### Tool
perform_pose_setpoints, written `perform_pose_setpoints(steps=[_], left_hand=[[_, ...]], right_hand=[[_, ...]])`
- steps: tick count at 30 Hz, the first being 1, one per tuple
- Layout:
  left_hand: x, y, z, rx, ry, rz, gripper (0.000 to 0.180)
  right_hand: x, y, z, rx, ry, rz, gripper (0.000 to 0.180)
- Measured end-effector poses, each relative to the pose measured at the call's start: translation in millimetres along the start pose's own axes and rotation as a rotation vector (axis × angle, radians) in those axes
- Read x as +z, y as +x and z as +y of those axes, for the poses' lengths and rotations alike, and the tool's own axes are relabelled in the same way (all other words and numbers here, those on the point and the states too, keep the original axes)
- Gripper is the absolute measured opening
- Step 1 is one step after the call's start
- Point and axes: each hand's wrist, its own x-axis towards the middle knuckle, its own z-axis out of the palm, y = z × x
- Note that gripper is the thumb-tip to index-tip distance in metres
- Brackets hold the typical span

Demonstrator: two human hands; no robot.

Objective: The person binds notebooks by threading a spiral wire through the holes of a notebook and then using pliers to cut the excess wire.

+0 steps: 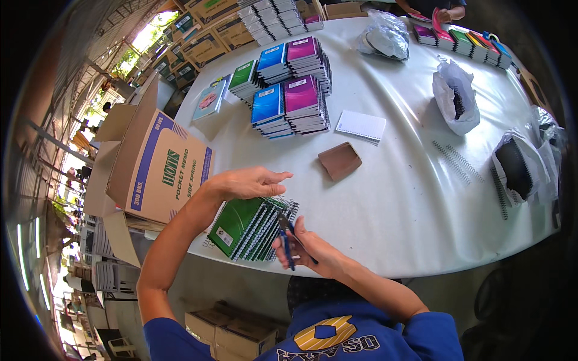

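Note:
A stack of green spiral notebooks (pixel 236 221) lies fanned out at the near edge of the table, their wire coils toward the right. My left hand (pixel 256 182) hovers at the far side of this stack with fingers stretched out, and nothing shows in it. In my right hand (pixel 313 249) is a pair of blue-handled pliers (pixel 286 236). Their metal jaws point away from me, close to the coil ends of the notebooks. Whether the jaws touch a wire is too small to tell.
An open cardboard box (pixel 171 162) stands left of the stack. Blue notebooks (pixel 268 103) and purple notebooks (pixel 302 93) are piled farther back. A brown cardboard piece (pixel 339 161), a white notepad (pixel 361 125), loose coils (pixel 457 161) and a plastic bag (pixel 456 99) lie rightward. Another person's hand (pixel 445 14) is at the far end.

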Motion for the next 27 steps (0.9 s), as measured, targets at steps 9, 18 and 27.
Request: perform_pose_setpoints(steps=[9, 18, 27], left_hand=[[11, 1, -7, 0.129, 0.019, 0.049, 0.064], [15, 5, -14, 0.152, -0.023, 0.077, 0.067], [19, 5, -8, 0.117, 0.028, 0.111, 0.069]], right_hand=[[5, 22, -5, 0.112, 0.124, -0.119, 0.078], [16, 20, -14, 0.162, 0.152, -0.047, 0.075], [13, 17, 4, 0.109, 0.044, -0.003, 0.072]])
